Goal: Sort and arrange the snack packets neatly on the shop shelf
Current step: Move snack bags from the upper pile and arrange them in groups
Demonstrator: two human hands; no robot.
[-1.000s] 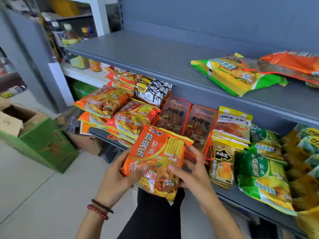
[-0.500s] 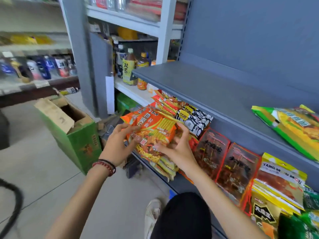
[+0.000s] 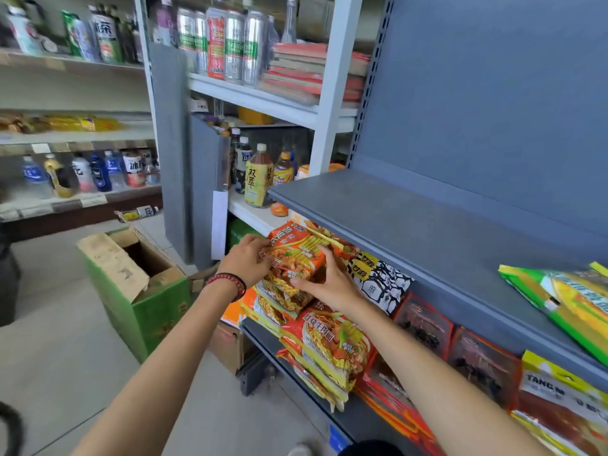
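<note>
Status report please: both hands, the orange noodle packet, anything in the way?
Both gripping orange plastic noodle packet: left hand, right hand. Packet atop orange noodle stack. Close on its right: black-and-white packets.

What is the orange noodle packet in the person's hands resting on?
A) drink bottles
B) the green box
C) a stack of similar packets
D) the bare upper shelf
C: the left hand and right hand hold the packet atop a stack of matching orange packets.

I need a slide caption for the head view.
Shelf stocking: left hand and right hand hold an orange noodle packet atop the stack.
</note>
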